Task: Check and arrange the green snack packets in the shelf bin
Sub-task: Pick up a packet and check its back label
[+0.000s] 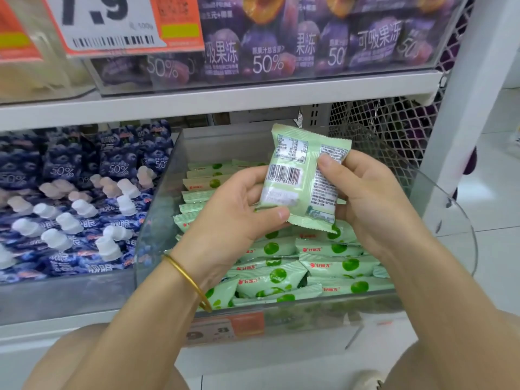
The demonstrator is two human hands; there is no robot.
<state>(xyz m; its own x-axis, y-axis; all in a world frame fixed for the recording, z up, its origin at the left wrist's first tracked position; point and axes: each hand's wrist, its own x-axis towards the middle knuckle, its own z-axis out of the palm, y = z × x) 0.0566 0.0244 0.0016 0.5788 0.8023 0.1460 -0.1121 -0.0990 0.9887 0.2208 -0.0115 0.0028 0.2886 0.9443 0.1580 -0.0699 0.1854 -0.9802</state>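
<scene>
At the left of the frame I see dark blue drink pouches (70, 218) with white caps, packed in rows. Across the top, purple jelly pouches (270, 49) marked 50% sit on a white shelf (253, 95). A price card (112, 23) reading 7.9 hangs upper left. White wire mesh (380, 116) fills the right background, and an orange price label (247, 325) sits lower centre.

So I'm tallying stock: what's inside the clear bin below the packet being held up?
Green snack packets, stacked in rows, fronts up, fill the clear bin. The left hand, right hand and raised packet cover the middle rows; lower layers are hidden.
</scene>
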